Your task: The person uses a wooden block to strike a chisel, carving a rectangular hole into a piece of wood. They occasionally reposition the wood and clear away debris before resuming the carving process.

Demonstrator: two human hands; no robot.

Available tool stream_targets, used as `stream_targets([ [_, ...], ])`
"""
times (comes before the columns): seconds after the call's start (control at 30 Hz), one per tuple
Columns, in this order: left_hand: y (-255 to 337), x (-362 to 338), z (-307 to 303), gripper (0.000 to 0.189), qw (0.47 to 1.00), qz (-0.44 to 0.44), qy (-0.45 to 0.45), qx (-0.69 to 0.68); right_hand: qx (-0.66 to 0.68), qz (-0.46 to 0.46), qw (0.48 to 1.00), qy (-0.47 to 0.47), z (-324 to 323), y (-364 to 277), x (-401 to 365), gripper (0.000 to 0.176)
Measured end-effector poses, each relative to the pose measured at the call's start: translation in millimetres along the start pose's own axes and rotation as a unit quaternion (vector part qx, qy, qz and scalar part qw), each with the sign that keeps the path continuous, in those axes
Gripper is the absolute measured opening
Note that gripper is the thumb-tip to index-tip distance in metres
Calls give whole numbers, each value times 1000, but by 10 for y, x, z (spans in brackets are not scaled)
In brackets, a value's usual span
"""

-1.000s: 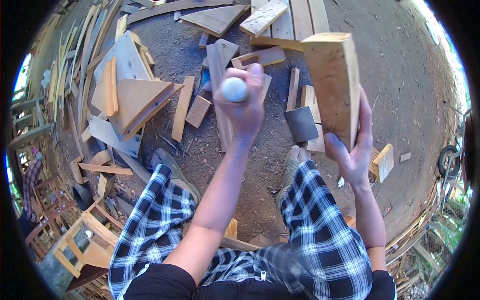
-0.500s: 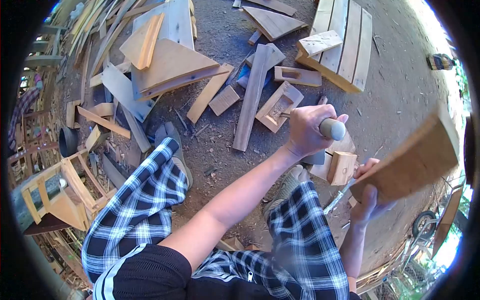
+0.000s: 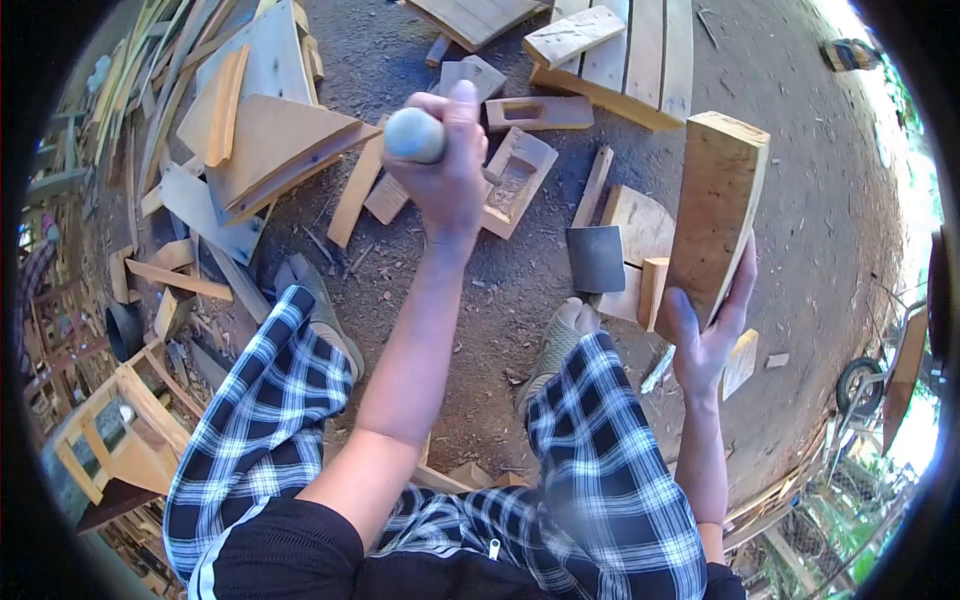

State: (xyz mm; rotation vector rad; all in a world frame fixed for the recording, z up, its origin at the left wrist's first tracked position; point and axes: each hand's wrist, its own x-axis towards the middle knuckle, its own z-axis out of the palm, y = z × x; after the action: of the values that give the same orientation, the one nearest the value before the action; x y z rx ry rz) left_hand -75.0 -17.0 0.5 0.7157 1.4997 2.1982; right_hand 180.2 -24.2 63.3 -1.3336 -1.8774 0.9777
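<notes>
My left hand (image 3: pixel 445 190) is closed round a tool with a pale, round-ended handle (image 3: pixel 415 136). A short bit of thin shaft shows at the other side of the fist; the working end cannot be made out. Close by on the ground lies a block with a rectangular recess (image 3: pixel 520 182). My right hand (image 3: pixel 708 345) grips the lower end of a thick wooden block (image 3: pixel 718 215), which stands tilted upward in the air. Left of that block, a flat grey blade (image 3: pixel 596 258) with a wooden handle (image 3: pixel 593 187) lies beside a pale wood piece (image 3: pixel 640 222).
A slotted block (image 3: pixel 540 113) lies ahead, near a slatted wooden piece (image 3: pixel 655 70). Stacked boards (image 3: pixel 285 155) and offcuts spread over the left side. A wooden frame (image 3: pixel 120 430) stands lower left. A wheel (image 3: pixel 860 388) is at far right.
My left hand has moved left with the tool. The block in my right hand has swung from slanting right to nearly upright and moved left. The view has shifted right.
</notes>
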Motion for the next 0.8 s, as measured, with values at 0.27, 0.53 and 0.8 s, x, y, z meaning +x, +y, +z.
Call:
stream_targets([
  [0.27, 42, -183, 13, 28, 997, -47, -31, -58, -32, -29, 999, -14, 32, 80, -27, 86],
  [0.53, 2, -338, 101, 25, 999, -32, -36, 15, -37, -38, 998, -40, 73, 27, -16, 87],
  [0.8, -48, -621, 434, 27, 981, 78, -139, 108, 69, -87, 994, 24, 16, -301, 0, 60],
])
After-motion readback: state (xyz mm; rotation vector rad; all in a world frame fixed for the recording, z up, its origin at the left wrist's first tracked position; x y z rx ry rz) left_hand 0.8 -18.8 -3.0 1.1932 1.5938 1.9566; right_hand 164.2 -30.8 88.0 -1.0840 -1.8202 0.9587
